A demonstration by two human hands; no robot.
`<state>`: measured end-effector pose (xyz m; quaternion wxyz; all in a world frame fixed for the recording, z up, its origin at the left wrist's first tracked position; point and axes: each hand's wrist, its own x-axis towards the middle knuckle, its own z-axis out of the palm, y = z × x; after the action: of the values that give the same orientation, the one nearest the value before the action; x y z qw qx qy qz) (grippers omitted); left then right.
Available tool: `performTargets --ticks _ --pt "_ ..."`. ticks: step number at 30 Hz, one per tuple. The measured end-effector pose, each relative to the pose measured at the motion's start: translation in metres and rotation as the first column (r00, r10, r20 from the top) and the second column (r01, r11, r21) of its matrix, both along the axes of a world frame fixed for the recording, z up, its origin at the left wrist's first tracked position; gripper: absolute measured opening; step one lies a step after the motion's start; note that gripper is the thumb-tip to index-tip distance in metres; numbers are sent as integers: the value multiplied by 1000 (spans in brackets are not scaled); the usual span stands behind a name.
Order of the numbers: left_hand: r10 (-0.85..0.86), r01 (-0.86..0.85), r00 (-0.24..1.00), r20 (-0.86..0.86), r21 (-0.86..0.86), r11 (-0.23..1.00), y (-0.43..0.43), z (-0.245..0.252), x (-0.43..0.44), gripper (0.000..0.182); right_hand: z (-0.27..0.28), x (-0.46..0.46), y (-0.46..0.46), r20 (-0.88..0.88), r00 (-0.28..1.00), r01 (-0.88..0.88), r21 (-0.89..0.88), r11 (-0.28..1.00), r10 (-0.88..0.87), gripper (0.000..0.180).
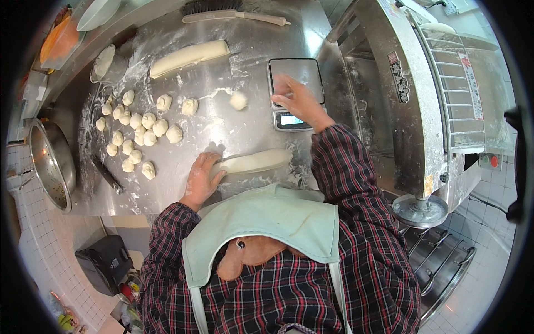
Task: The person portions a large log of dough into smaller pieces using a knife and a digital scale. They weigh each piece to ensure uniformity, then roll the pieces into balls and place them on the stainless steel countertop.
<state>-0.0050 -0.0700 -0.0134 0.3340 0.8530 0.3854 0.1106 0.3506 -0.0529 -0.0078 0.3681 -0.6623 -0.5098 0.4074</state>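
Observation:
My left hand [202,177] rests at the left end of a long dough roll [258,162] near the table's front edge. Over the digital kitchen scale [306,71] is my right hand [297,100], its fingers blurred; whether they hold anything I cannot tell. A dough piece [239,101], also blurred, lies left of the scale. Several small dough balls [148,120] are spread over the left half of the table. Behind them lies a thicker dough roll [190,58].
The floured steel table [200,137] also bears a bench brush [217,16], a metal cup of flour [109,64] and a dark-handled tool [106,174]. A steel bowl [52,165] sits at its left edge. A large machine with a wire guard [454,89] stands at right.

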Motion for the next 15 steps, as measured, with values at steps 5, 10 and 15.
performTargets --ticks 5,10,15 --pt "-10 9 1000 -17 -21 1000 1 -8 10 48 -4 -4 -80 224 901 -315 -251 916 371 57" --pt "-107 107 994 3 -39 993 0 -8 43 57 -51 -46 -126 391 883 -281 -3 960 260 61" --pt "-200 202 979 21 -115 973 -3 -10 84 75 -57 -52 -126 -31 989 -149 -87 985 147 53"
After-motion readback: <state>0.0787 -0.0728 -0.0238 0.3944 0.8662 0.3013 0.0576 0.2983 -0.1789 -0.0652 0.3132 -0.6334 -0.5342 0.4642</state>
